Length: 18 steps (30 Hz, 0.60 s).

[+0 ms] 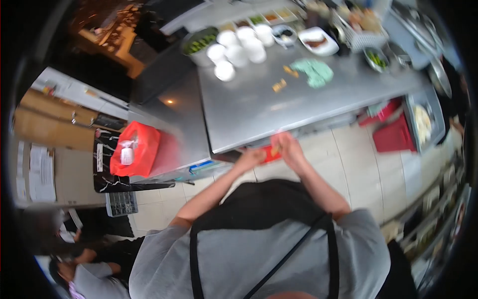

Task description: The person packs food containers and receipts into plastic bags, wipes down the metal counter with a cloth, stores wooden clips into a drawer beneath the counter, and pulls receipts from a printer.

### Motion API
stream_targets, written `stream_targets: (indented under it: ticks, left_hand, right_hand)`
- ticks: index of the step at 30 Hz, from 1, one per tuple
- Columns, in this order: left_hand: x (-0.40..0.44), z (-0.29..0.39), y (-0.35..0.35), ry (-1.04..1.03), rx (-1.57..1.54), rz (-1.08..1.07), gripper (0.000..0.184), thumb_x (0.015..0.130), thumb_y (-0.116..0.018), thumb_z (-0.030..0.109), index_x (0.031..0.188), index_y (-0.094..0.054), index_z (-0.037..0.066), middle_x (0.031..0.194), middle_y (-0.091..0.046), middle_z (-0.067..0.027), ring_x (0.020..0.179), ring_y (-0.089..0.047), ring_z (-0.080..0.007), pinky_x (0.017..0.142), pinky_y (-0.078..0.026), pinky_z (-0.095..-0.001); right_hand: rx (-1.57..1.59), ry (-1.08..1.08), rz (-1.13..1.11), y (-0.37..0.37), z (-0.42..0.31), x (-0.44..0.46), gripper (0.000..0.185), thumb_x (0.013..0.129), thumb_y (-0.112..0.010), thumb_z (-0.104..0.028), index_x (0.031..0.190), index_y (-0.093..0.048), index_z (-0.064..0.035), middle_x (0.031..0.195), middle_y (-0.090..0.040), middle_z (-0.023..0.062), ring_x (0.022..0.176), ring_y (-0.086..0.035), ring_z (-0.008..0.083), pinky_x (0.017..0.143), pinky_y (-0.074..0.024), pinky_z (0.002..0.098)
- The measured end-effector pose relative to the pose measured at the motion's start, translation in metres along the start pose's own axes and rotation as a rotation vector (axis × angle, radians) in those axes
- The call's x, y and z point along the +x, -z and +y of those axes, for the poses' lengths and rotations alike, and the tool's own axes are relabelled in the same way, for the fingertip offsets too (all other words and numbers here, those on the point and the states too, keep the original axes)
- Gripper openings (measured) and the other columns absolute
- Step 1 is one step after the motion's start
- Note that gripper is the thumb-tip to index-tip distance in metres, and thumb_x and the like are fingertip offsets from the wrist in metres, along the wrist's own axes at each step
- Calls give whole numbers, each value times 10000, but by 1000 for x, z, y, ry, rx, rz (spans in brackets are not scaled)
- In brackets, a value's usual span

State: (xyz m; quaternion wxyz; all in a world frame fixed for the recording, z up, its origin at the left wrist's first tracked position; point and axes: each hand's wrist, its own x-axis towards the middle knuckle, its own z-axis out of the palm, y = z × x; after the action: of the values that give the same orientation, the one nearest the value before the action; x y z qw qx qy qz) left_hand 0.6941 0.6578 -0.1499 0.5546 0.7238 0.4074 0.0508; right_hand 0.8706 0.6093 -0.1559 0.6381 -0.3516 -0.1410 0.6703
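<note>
Just in front of the steel counter's edge, my two hands are close together at waist height, both blurred by motion. Between them is a small flat red item with a yellowish patch; its kind is not clear. My left hand is closed on its left side. On the other side, my right hand is closed with fingers bent at the item's right edge. The counter carries a crumpled green cloth and small tan pieces.
White cups stand in several stacks beside a pot of green vegetables. A red plastic bag sits on the left counter. Right, a grey tub rests near a dark red bin. Other people are at lower left.
</note>
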Motion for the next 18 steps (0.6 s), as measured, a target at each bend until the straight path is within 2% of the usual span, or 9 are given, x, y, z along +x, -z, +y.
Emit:
stream_targets:
  ticks: [1,2,3,4,7,13,15,16,18]
  left_hand:
    - [-4,46,-1,148,-248,18,275,884,-451,265,914,-565,16,792,-612,-65,714,-570,-143,619,-456,-288]
    - [3,59,-8,81,-517,45,295,892,-444,264,992,-543,4,871,-603,-79,769,-575,-146,655,-472,-282]
    - [8,78,-6,80,-522,-18,318,891,-446,260,1041,-517,-11,916,-591,-98,813,-575,-164,695,-481,-287]
    - [13,98,-12,56,-589,37,303,883,-467,228,1051,-512,-20,894,-594,-105,786,-575,-156,692,-479,-277]
    - [33,125,-24,35,-558,27,298,852,-524,192,1063,-517,-17,848,-598,-70,727,-569,-122,672,-467,-253]
    - [59,155,-59,35,-527,17,293,825,-559,134,1064,-513,-29,805,-598,-67,683,-559,-105,651,-468,-238]
    - [68,162,-73,24,-462,61,267,816,-560,98,1045,-524,-34,797,-602,-71,668,-561,-105,628,-470,-228]
    - [73,165,-80,28,-451,45,267,816,-560,98,1045,-524,-34,797,-602,-71,668,-561,-105,628,-470,-228]
    - [82,168,-94,-24,-168,119,225,801,-562,60,1007,-551,-29,775,-603,-63,646,-556,-97,598,-468,-219]
  right_hand:
    - [122,83,23,-4,-13,1,145,875,-460,-133,970,-475,-24,915,-529,80,888,-519,190,833,-412,315]
    - [162,117,-4,-8,-31,-3,184,863,-470,-90,1028,-457,-10,1003,-527,125,1029,-488,229,896,-387,340]
    - [154,173,-61,-8,-42,-4,239,875,-444,-96,1093,-443,4,1095,-510,136,1047,-479,214,838,-416,322]
    - [164,182,-25,-8,-49,-7,239,875,-444,-96,1093,-443,4,1095,-510,136,1047,-479,214,838,-416,322]
    - [125,264,3,-2,-70,-12,209,877,-448,-107,1059,-441,-3,1107,-493,166,1111,-435,247,919,-369,351]
    - [344,175,45,37,-115,-37,280,900,-416,-163,1137,-440,-16,1100,-506,140,1069,-460,200,875,-395,319]
    - [-111,220,71,66,-115,-39,275,895,-439,-194,1082,-521,-10,1008,-556,95,941,-509,137,809,-418,276]
    - [-99,228,85,80,-118,-42,275,895,-439,-194,1082,-521,-10,1008,-556,95,941,-509,137,809,-418,276]
    - [-579,246,59,104,-125,-50,249,871,-491,-207,967,-596,-2,887,-593,52,799,-528,93,741,-431,243]
